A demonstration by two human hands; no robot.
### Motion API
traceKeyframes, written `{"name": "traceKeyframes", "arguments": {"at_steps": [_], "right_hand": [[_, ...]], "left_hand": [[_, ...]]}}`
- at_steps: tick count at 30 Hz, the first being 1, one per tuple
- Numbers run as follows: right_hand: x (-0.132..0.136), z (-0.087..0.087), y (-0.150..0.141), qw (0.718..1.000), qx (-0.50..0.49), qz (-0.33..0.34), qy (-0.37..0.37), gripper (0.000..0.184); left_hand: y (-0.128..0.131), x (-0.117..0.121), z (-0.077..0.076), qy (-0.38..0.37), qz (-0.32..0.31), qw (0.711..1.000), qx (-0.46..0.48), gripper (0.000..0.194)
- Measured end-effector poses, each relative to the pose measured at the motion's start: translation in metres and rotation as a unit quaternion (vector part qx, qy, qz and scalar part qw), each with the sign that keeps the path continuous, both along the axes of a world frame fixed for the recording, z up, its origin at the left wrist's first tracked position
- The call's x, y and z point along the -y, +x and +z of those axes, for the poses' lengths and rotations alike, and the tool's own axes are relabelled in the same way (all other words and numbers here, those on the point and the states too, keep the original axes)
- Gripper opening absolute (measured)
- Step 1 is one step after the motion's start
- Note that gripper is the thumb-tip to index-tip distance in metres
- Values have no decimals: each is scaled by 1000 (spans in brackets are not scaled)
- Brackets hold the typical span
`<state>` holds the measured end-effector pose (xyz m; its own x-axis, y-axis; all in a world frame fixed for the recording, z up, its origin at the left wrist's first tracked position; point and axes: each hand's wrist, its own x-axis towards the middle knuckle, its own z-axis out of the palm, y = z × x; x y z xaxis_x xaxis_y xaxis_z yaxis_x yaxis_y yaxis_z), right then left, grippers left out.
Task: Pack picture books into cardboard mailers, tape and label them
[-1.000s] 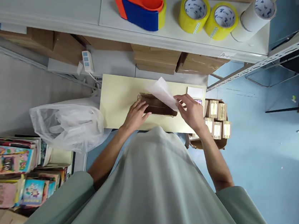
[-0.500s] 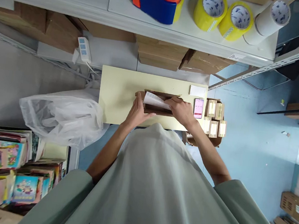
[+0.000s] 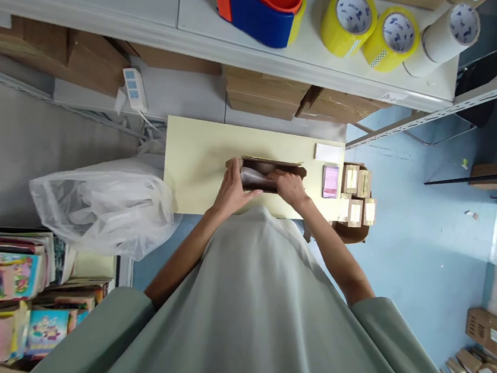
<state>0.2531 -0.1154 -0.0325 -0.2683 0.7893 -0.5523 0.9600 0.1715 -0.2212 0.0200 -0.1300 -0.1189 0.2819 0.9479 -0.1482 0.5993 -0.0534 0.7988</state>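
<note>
An open cardboard box point(image 3: 277, 167) stands on the pale yellow table point(image 3: 199, 145) in front of me. My left hand point(image 3: 231, 187) grips its left end, thumb along the near side and fingers at the far side. Inside the box lies a whitish sheet point(image 3: 253, 179), its right part covered by my fingers. My right hand point(image 3: 290, 189) reaches in over the box's right end, fingers bent onto that sheet; the fingertips are partly hidden.
A phone point(image 3: 330, 181) and a white card-like item point(image 3: 328, 153) lie at the table's right end. Beyond stands a carton of small boxes point(image 3: 355, 213). On the left hangs a clear plastic bag point(image 3: 102, 206). Tape rolls point(image 3: 349, 18) and a tape dispenser point(image 3: 259, 14) sit on the shelf above.
The white sheet has gone down deeper into the box, and its raised end no longer shows. My right hand has moved slightly left and lower with it. My left hand stays on the box.
</note>
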Motion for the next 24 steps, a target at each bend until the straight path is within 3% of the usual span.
{"name": "traceKeyframes", "arguments": {"at_steps": [7, 12, 17, 21, 24], "right_hand": [[-2, -18, 3, 996, -41, -72, -25, 57], [20, -2, 21, 989, -79, -121, 15, 43], [47, 13, 50, 970, -106, -186, 120, 35], [50, 0, 71, 950, -113, -226, 181, 33], [42, -15, 78, 943, -155, -238, 171, 33]], "left_hand": [[0, -5, 9, -5, -18, 1000, -20, 138], [0, -5, 14, -17, -19, 999, -36, 141], [-1, 5, 15, -24, 1, 998, -52, 143], [-1, 14, 16, -17, 20, 998, -53, 147], [-1, 16, 16, -23, 33, 998, -44, 149]]}}
